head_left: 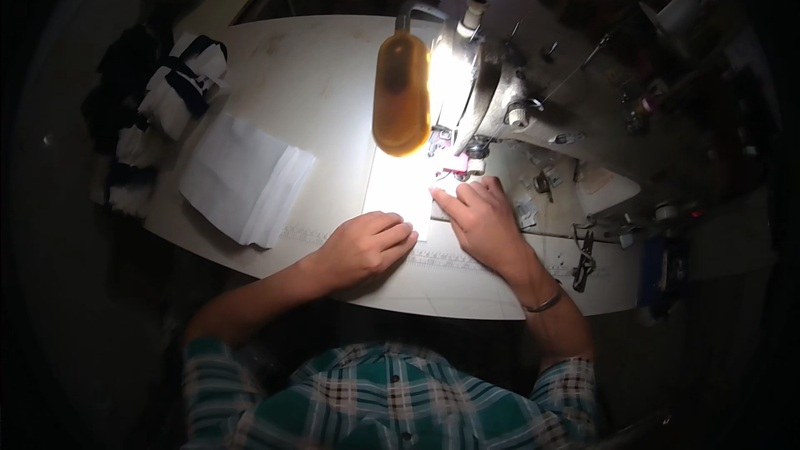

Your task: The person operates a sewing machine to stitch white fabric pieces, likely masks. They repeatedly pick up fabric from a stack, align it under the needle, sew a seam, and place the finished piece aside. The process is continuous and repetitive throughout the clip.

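Note:
A white fabric piece (396, 192), brightly lit, lies under the needle area of a sewing machine (542, 117). My left hand (367, 246), fingers curled and pressed together, holds the fabric's near end. My right hand (479, 221) grips the right edge of the same piece with bent fingers, index tip close below a pink part (454, 163) by the presser foot. An orange translucent oblong lamp (401, 92) hangs over the far part of the fabric, partly hiding it. Glare washes out the fabric's detail.
A stack of white pieces (233, 171) lies left on the pale table (292, 58), beside bundles of white and navy fabric (171, 96) at its left edge. A printed ruler strip (442, 261) runs along the near side. Black snips or a similar tool (583, 260) lie right of my right wrist.

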A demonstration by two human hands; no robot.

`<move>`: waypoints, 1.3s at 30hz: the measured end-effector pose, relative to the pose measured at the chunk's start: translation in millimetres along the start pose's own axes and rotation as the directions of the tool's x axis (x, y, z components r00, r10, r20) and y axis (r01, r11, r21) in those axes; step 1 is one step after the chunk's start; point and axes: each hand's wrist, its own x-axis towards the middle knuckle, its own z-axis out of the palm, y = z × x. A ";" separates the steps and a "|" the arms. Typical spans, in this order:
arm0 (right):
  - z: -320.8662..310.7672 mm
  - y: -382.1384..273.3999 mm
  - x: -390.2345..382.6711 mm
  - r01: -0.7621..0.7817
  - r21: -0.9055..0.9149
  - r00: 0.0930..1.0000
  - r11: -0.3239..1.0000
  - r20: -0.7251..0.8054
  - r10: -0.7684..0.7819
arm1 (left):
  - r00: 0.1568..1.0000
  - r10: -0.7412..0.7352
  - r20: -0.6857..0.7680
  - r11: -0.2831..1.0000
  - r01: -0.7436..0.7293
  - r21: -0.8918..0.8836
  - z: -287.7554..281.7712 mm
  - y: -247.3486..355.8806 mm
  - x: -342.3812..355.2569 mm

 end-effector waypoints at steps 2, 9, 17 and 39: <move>0.4 -1.7 0.3 0.005 0.018 1.000 1.000 -0.004 -0.005 | 1.000 -0.018 0.006 1.000 0.018 -0.012 -0.2 0.5 0.5; 0.2 -0.7 -1.5 0.017 0.016 1.000 1.000 0.010 -0.017 | 0.999 -0.047 0.017 0.998 0.048 -0.049 -1.1 -6.2 8.5; 0.6 -0.2 -1.0 0.056 0.058 0.998 0.997 -0.022 -0.055 | 0.995 -0.094 0.014 0.993 0.095 -0.071 -1.1 -12.5 12.9; 7.1 3.8 -0.9 0.028 -0.012 0.999 1.000 -0.037 -0.029 | 0.990 -0.118 -0.071 0.993 0.118 0.006 17.3 -38.4 27.7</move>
